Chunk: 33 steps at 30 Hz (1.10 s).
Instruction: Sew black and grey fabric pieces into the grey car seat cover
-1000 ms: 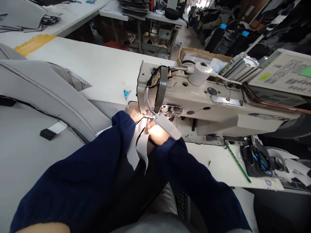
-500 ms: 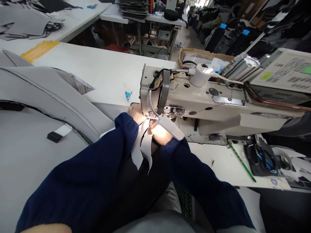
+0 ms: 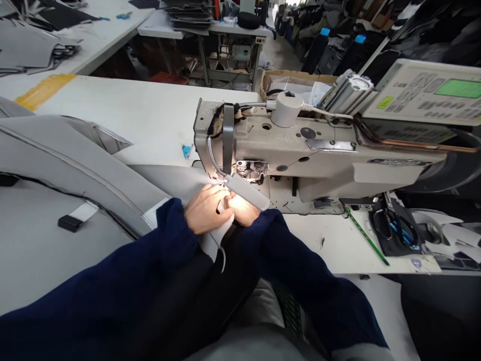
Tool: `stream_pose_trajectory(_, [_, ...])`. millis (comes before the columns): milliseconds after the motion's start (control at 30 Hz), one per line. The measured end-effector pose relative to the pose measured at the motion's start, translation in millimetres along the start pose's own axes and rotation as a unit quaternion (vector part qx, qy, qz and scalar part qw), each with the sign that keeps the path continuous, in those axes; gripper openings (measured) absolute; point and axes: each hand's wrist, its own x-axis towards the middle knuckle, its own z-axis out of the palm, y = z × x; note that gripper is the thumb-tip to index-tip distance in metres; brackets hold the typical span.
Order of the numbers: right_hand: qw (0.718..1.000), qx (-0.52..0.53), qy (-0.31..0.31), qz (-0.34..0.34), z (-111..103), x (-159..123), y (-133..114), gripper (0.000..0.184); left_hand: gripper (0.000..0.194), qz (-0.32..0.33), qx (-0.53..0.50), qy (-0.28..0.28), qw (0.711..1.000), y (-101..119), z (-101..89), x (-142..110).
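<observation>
Just in front of the needle area of a sewing machine [image 3: 240, 135], my two hands meet. My left hand [image 3: 206, 209] is closed, thumb and fingers pinching a light grey fabric strip [image 3: 224, 231]. My right hand [image 3: 243, 208] is curled right beside it, its fingers at the same strip; the fingertips are partly hidden. The strip's ends hang down toward my lap. A small white lamp [image 3: 248, 192] on a bendable metal neck lights both hands. Left of them spreads a large grey sewn cover [image 3: 75, 155], with a piece of it reaching to the machine.
A control panel [image 3: 424, 93] stands on the machine's right end. Scissors [image 3: 398, 228], a green striped stick [image 3: 366, 235] and a tape roll [image 3: 432, 231] lie on the table at right. A cardboard box [image 3: 300, 79] sits behind the machine.
My left hand has come back from beside the needle toward me and closed on the strip next to my right hand. The view has shifted slightly to the right.
</observation>
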Motion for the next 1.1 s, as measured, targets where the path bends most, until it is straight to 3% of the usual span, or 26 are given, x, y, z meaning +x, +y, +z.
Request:
stream_pose_trajectory(100, [0.998,-0.022,-0.037,-0.039,-5,-5,1,0.028,0.018,0.031,0.078,-0.051,0.995,14,5.8,-9])
stream_pose_trajectory(233, [0.996,-0.045,-0.072,-0.028,-11,-18,4,0.033,0.03,-0.005,0.131,-0.105,0.986,0,21.8,-6])
stream_pose_trajectory(333, [0.997,-0.023,-0.078,-0.002,-11,-27,6,0.035,0.029,-0.057,0.112,-0.077,0.989,-11,28.4,-4])
stream_pose_trajectory(433, [0.997,-0.02,-0.075,0.018,-8,-31,7,0.035,0.026,-0.061,0.113,-0.037,0.991,-8,26.8,-10])
stream_pose_trajectory(600, [0.997,-0.032,-0.061,0.02,-3,-31,5,0.036,0.03,-0.012,0.158,-0.082,0.984,4,19.3,-18])
stream_pose_trajectory(733, [0.999,-0.03,-0.04,0.006,0,-29,4,0.036,0.021,0.034,0.172,-0.079,0.981,-12,20.8,-11])
stream_pose_trajectory(900, [0.999,0.003,-0.044,0.007,-5,-26,3,0.033,0.026,0.125,0.118,-0.06,0.983,-39,16.4,3])
stream_pose_trajectory(1000, [0.998,0.036,-0.05,0.02,-11,-24,3,0.029,0.026,0.137,0.162,-0.041,0.976,-39,11.5,3])
stream_pose_trajectory(1100, [0.997,0.053,-0.053,0.02,-12,-24,6,0.027,0.026,0.147,0.167,-0.061,0.973,-35,8.8,0])
